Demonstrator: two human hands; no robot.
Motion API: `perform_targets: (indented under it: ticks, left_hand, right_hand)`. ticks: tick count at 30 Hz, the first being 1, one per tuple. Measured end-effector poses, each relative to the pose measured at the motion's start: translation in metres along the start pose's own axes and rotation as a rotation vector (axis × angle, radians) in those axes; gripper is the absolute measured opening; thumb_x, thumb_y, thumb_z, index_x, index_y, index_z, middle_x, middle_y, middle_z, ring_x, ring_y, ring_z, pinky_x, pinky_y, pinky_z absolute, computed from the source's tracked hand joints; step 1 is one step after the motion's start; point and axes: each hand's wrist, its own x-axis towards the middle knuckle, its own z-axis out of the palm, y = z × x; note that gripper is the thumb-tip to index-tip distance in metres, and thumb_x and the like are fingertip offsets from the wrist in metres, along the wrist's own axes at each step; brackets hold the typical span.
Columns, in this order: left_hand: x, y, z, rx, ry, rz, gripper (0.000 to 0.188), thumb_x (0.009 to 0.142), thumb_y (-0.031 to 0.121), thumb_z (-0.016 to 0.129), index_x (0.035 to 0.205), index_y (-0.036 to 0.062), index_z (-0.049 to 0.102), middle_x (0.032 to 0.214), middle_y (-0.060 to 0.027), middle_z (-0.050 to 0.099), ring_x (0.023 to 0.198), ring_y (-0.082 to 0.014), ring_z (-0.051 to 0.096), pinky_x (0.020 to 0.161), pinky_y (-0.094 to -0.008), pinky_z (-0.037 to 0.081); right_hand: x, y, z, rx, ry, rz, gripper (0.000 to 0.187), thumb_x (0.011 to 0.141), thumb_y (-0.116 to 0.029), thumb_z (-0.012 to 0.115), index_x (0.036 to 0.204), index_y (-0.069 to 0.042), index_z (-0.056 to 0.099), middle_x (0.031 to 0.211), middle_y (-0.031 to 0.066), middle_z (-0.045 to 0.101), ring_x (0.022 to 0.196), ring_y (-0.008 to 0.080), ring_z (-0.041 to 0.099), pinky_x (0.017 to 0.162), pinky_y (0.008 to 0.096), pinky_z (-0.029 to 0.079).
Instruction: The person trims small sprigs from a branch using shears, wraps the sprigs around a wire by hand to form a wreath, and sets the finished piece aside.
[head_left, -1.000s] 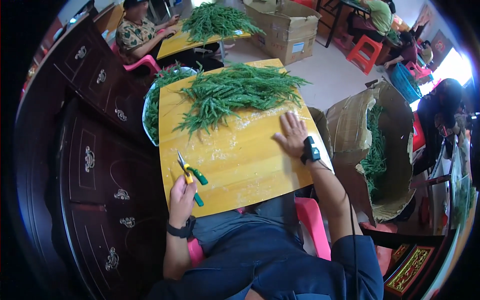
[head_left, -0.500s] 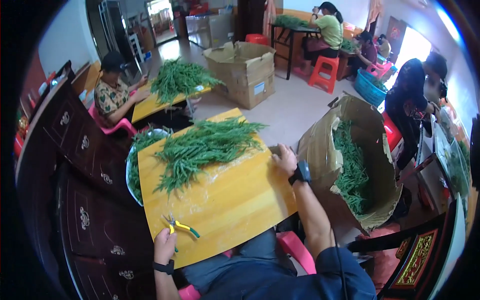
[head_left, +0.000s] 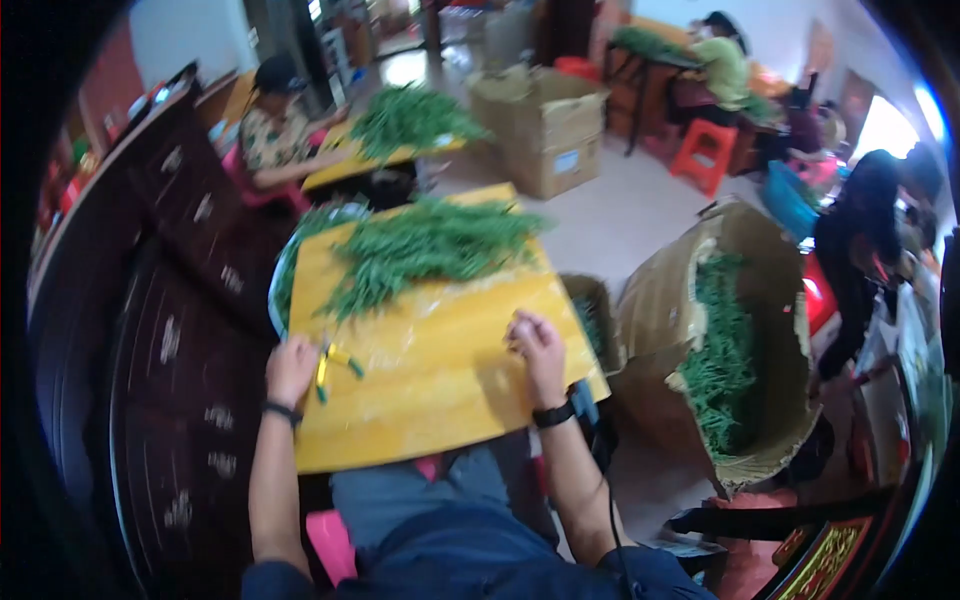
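Note:
A yellow board (head_left: 420, 390) lies before me above my lap, with a heap of feathery green sprigs (head_left: 430, 245) across its far half. At its left edge my left hand (head_left: 291, 370) is closed round the rim, fingers partly hidden. Just beside it lie small cutting pliers (head_left: 336, 366) with yellow and green handles. My right hand (head_left: 538, 350) is raised over the right part of the board, fingers loosely bent and somewhat blurred; no object shows in it.
A tall carton (head_left: 660, 300) of green sprigs stands right, with a smaller box (head_left: 590, 310) beside the board. Dark drawers (head_left: 170, 350) line the left. Ahead, a person works at another yellow table (head_left: 330, 165); an open carton (head_left: 550, 135) stands beyond. Several people sit farther right.
My right hand has left the board's right edge and moved inward. My left hand has come up beside the pliers, apart from their handles. The board appears turned slightly; my view has shifted.

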Motion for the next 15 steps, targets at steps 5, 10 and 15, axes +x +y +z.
perform_targets:
  ticks: [5,10,15]
  left_hand:
    - [0.052,0.047,-0.007,-0.094,-0.01,0.077,0.016,0.082,0.019,0.059,0.074,0.0054,0.061,0.069,-0.0149,0.061,0.063,-0.0313,0.06,0.056,-0.0375,0.045]
    - [0.097,0.075,0.007,-0.15,-0.147,0.045,0.016,0.081,0.018,0.064,0.084,0.0026,0.067,0.068,-0.0048,0.063,0.062,-0.0113,0.059,0.059,-0.0295,0.048]
    - [0.144,0.103,0.056,-0.184,-0.202,0.121,0.017,0.079,0.015,0.064,0.091,0.0026,0.068,0.075,-0.01,0.066,0.068,-0.0176,0.063,0.064,-0.0322,0.051]
  right_hand:
    - [-0.005,-0.015,0.008,0.212,0.082,0.125,0.027,0.092,-0.013,0.061,0.118,-0.005,0.059,0.099,0.0013,0.064,0.082,0.01,0.062,0.07,0.0227,0.049]
    - [-0.002,-0.014,0.007,0.311,0.084,0.201,0.026,0.093,-0.015,0.061,0.118,-0.006,0.059,0.098,0.0012,0.065,0.082,0.0097,0.063,0.07,0.0223,0.05]
    - [0.0,-0.018,-0.01,0.458,0.044,0.259,0.026,0.094,-0.017,0.061,0.117,-0.006,0.059,0.096,0.0015,0.065,0.081,0.0105,0.064,0.07,0.0229,0.052]
